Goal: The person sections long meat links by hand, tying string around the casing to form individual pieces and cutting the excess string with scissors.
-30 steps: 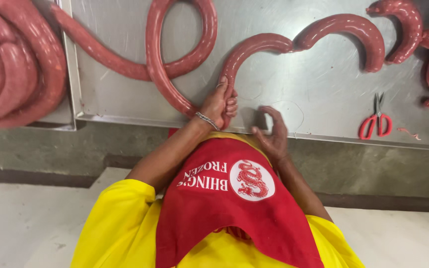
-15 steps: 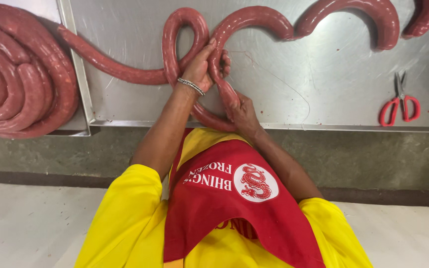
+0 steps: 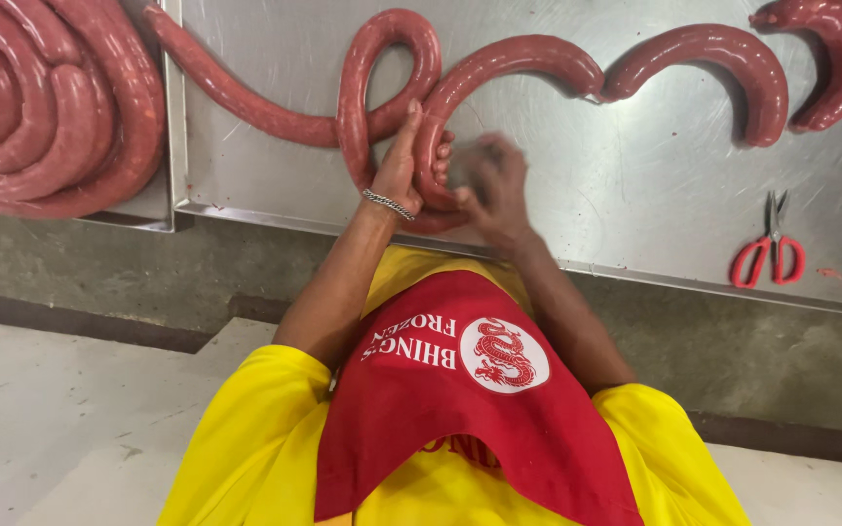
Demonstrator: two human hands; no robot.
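Both your hands meet on one red sausage rope (image 3: 499, 63) at the near edge of the steel table (image 3: 635, 195). Your left hand (image 3: 403, 166) is clenched around the rope where its loop crosses; your right hand (image 3: 494, 185), blurred, presses just beside it, and whether its grip is closed you cannot tell. From the grip, the rope's long axis arcs up and away to the right, ending near a curved link (image 3: 708, 54). Left of the grip lies a coiled heap (image 3: 46, 107); red scissors (image 3: 770, 255) rest well right, clear of the work.
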